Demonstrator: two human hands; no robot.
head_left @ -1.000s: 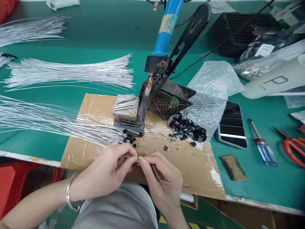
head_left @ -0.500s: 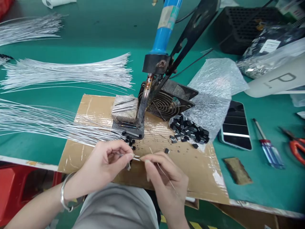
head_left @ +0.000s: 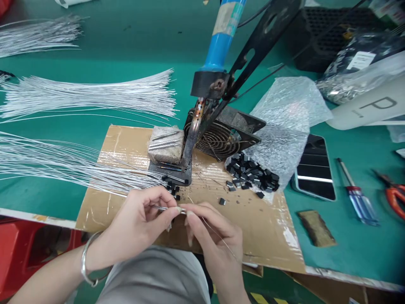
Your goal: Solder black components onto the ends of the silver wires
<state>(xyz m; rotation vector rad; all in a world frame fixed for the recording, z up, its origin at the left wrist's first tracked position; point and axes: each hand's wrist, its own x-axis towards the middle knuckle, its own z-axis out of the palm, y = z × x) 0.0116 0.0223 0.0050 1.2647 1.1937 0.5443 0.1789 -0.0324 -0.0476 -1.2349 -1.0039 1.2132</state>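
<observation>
Head view shows the left hand [head_left: 144, 226] pinching a slim silvery wire [head_left: 161, 207] above the cardboard sheet [head_left: 268, 230], its long axis running crosswise, right end pointing to the right hand [head_left: 218, 236], which holds a fine strand [head_left: 221, 239] slanting down rightward.

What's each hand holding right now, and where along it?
Left hand: silvery strand, pinched right beside the right hand, which holds a thin wire partway along its length; exact grip unclear.
</observation>
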